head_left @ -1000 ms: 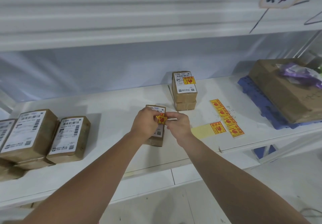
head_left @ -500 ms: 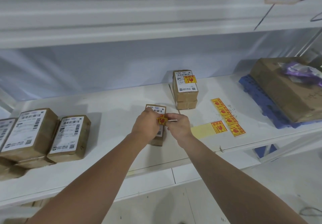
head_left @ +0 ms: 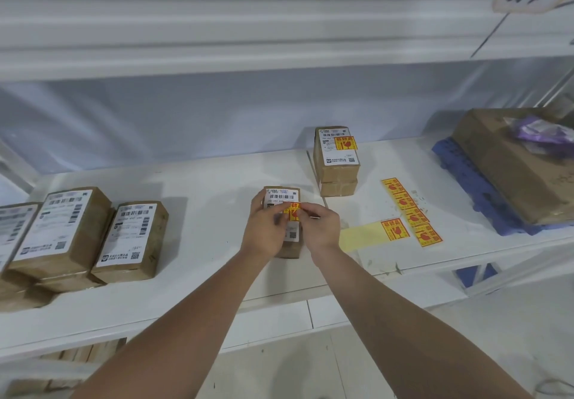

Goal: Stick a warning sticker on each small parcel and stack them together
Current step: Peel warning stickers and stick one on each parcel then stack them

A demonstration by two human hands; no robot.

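1. Head view, work in hand. One small parcel [head_left: 282, 194] lay flat on the shelf [head_left: 202, 187], directly ahead of the person, its long axis running away from them. Both hands were over its near half.
2. Head view, hands. The left hand [head_left: 264, 231] pinched the left edge of a yellow sticker [head_left: 295, 211] and covered much of the parcel's label. The right hand [head_left: 321, 228] pinched the sticker's right edge between thumb and fingertips. The sticker sat over the right side of the label, about midway along the parcel. Whether it was already touching the label could not be told.
3. Head view, finished work. A stack [head_left: 337, 162] of parcels stood further back and to the right, its top one already bearing a sticker.
4. Head view, supplies. A strip [head_left: 410, 212] of stickers lay on the shelf to the right of the hands. One more [head_left: 394, 229] lay on its pale backing, nearer the right hand.
5. Head view, outstanding work. Several unmarked parcels [head_left: 130, 240] lay well apart at the left end of the shelf.
6. Assessment. The governing relation was sticker to label: directly above it, so the move required was judged to be straight down, then a press flat. For the later transfer, the stack lay to the far right, nearer the right hand.
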